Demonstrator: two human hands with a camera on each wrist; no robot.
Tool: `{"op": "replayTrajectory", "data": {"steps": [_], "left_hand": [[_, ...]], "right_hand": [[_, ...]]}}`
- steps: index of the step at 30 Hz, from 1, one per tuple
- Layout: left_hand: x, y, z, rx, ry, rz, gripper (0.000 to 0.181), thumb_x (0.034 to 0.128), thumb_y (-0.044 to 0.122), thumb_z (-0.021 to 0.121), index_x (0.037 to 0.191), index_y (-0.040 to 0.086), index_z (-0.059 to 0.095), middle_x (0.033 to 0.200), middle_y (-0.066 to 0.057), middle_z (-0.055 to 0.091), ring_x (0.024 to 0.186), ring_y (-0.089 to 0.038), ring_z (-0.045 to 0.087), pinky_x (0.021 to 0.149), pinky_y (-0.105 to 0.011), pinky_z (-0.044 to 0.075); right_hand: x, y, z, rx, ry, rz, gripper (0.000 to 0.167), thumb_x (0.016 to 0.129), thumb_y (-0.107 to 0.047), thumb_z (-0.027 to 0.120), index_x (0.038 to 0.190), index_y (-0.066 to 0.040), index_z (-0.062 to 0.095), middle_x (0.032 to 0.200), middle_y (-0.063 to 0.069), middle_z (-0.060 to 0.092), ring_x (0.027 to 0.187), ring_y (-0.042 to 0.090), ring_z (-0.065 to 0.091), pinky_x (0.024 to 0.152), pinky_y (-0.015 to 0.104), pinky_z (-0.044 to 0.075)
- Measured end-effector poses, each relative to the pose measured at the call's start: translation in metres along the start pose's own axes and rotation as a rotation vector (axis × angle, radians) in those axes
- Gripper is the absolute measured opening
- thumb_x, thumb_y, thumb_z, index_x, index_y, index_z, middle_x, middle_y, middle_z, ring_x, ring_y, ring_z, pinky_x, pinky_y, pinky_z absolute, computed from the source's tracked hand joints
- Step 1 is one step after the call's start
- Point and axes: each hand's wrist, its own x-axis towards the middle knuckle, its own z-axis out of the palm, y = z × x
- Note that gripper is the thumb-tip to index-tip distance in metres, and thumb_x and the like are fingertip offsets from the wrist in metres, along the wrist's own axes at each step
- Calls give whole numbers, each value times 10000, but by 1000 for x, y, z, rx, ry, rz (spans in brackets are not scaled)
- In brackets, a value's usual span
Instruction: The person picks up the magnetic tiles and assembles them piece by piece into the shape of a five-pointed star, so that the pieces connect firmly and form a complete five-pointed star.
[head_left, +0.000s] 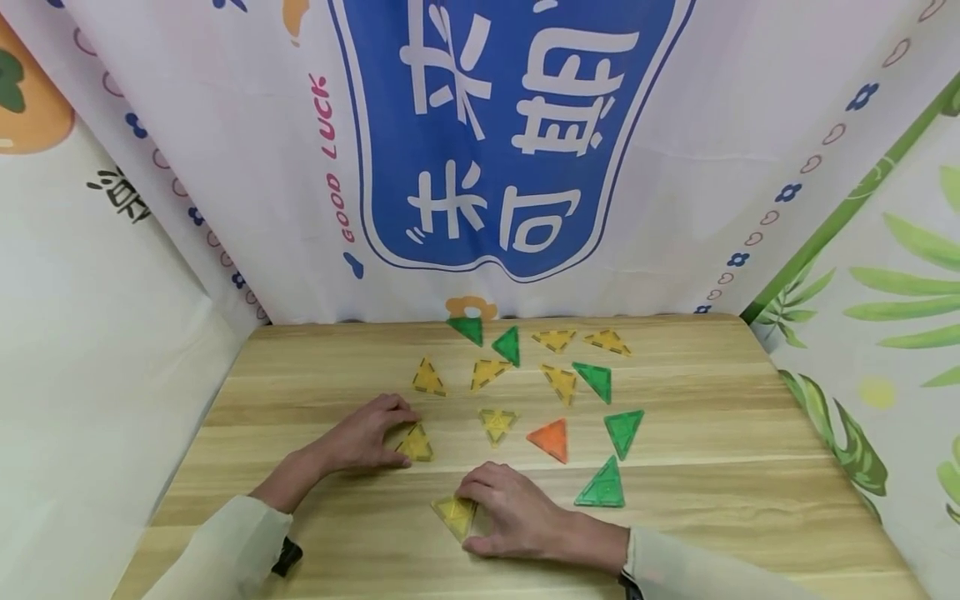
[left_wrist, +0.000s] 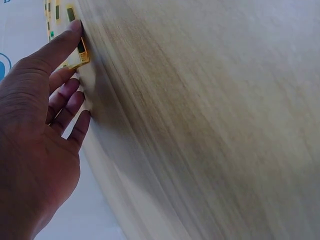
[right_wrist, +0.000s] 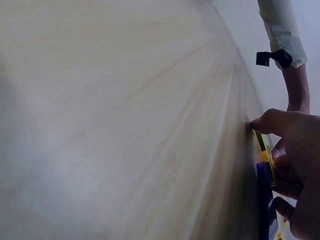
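Observation:
My left hand point(head_left: 363, 435) pinches a yellow triangular magnetic tile point(head_left: 417, 444) by its edges, low over the wooden table. In the left wrist view, thumb and fingertips meet the rim of that yellow tile point(left_wrist: 83, 57). Closer to the front, my right hand point(head_left: 517, 512) grips another yellow magnetic tile point(head_left: 452, 514), partly covered by the fingers. The right wrist view shows this yellow tile point(right_wrist: 265, 152) edge-on, with a dark blue piece point(right_wrist: 262, 200) beside it; whether the two touch I cannot tell. An orange triangular tile point(head_left: 551, 439) and a small yellow tile point(head_left: 498, 423) lie beyond the right hand.
Green triangular tiles point(head_left: 602, 485) lie at the right, several more green and yellow ones point(head_left: 558, 383) toward the back of the wooden table point(head_left: 697, 433). A printed cloth point(head_left: 675, 208) hangs behind the table's far edge, with more cloth at both sides.

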Motion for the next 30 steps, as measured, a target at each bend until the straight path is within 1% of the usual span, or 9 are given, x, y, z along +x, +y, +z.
{"op": "replayTrajectory", "data": {"steps": [5, 7, 13, 16, 20, 24, 30], "left_hand": [[-1, 1, -1, -14, -20, -5, 624, 851, 348, 915, 1351, 42, 698, 1238, -61, 621, 1175, -264, 593, 1000, -489, 543], [0, 2, -2, -14, -22, -6, 624, 855, 348, 912, 1354, 43, 696, 1239, -61, 621, 1175, -262, 593, 1000, -491, 543], [1, 0, -3, -8, -34, -10, 629, 858, 355, 908, 1366, 56, 688, 1242, -60, 623, 1172, -264, 595, 995, -494, 541], [1, 0, -3, -9, -33, -9, 625, 860, 359, 906, 1364, 59, 690, 1243, -51, 624, 1174, -264, 595, 994, -493, 541], [1, -1, -4, -9, -30, -5, 625, 860, 358, 907, 1363, 57, 691, 1241, -48, 625, 1176, -264, 596, 995, -491, 541], [0, 0, -3, -8, -28, -1, 628, 859, 358, 908, 1362, 53, 691, 1246, -53, 627, 1177, -263, 596, 994, -488, 543], [-1, 1, -3, -12, -22, 8, 630, 863, 369, 903, 1363, 51, 689, 1248, -57, 626, 1168, -259, 597, 983, -486, 545]], "right_hand": [[3, 0, 0, -15, 41, -25, 449, 781, -407, 910, 1112, -147, 755, 1099, -61, 707, 1040, 80, 643, 934, 220, 531], [5, -1, -2, -17, 32, -20, 486, 773, -434, 908, 1132, -144, 754, 1108, -55, 703, 1046, 86, 636, 935, 221, 531], [9, -6, -1, 16, -11, 25, 574, 791, -541, 894, 1168, -134, 745, 1127, -43, 698, 1064, 94, 621, 949, 229, 532], [9, -11, 3, 5, -5, 44, 635, 778, -602, 892, 1176, -132, 739, 1123, -46, 689, 1051, 92, 612, 930, 233, 532], [9, -16, 9, -47, 21, 59, 675, 762, -650, 880, 1184, -144, 735, 1119, -61, 674, 1030, 82, 606, 894, 231, 529], [10, -21, 14, -76, 41, 68, 670, 747, -641, 886, 1178, -150, 738, 1123, -65, 666, 1025, 75, 600, 894, 235, 528], [12, -26, 18, -83, 58, 74, 599, 749, -554, 900, 1157, -145, 741, 1110, -66, 653, 1015, 68, 594, 894, 216, 518]]}}
